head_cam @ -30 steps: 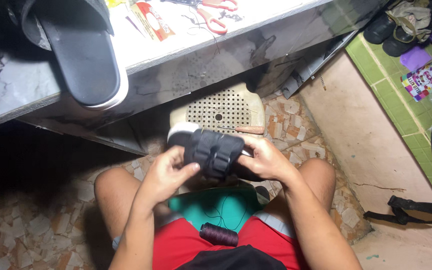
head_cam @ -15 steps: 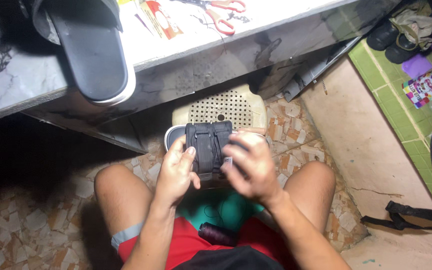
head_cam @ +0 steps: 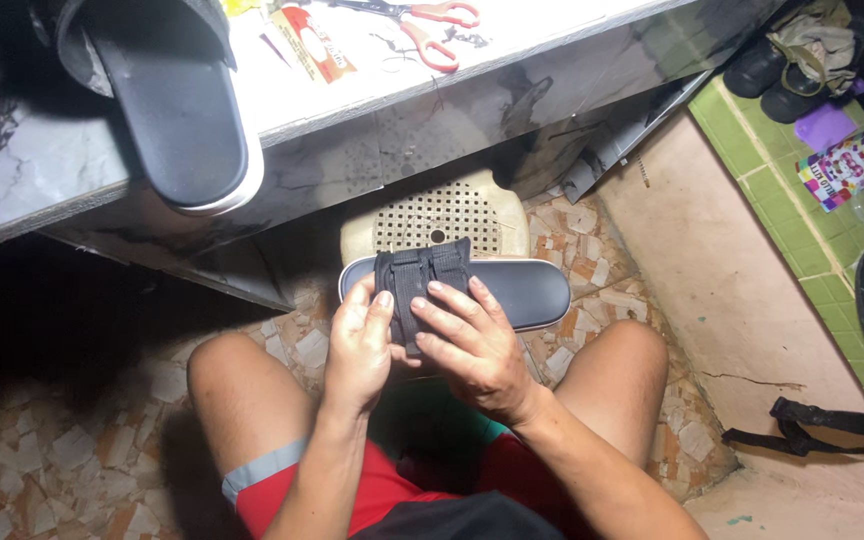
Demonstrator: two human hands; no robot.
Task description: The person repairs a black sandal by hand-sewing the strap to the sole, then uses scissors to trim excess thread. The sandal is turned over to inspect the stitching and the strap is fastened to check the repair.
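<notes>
A dark slide sandal (head_cam: 512,290) with a white sole edge lies sideways above my knees, its black strap (head_cam: 422,275) facing up. My left hand (head_cam: 360,345) grips the strap's left side, fingers curled over it. My right hand (head_cam: 472,345) holds the strap's right side with its fingers laid across the strap and footbed. The matching sandal (head_cam: 177,110) rests on the marble counter (head_cam: 12,160) at upper left, its end hanging over the edge.
Red-handled scissors (head_cam: 427,30) and a flat packet (head_cam: 307,45) lie on the counter. A cream perforated plastic stool (head_cam: 437,215) stands beneath the sandal. Shoes (head_cam: 787,70) and a colourful packet (head_cam: 847,165) sit on green tiles at right. A black strap (head_cam: 832,425) lies on the floor.
The sandal has been turned from pointing away to lying sideways, toe to the right. Both hands shifted onto the strap. The thread spool seen on my lap earlier is out of sight.
</notes>
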